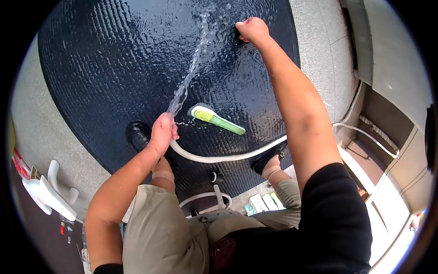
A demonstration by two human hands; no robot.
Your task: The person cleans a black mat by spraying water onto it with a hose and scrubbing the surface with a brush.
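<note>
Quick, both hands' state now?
Left hand: closed on the white hose, water running out.
Right hand: curled shut over the mat; can't tell if it holds anything.

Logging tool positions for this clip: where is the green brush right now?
In the head view, the green brush lies on the wet black mat, just right of the left hand, beyond the white hose.

Left hand (163, 133) grips white hose (219, 158), water stream (194, 68) shooting onto wet black ribbed mat (114, 68). Right hand (252, 30) closed over mat; whether it holds anything, can't tell. Green-and-white brush (218, 119) lies on mat between the shoes and the stream.
</note>
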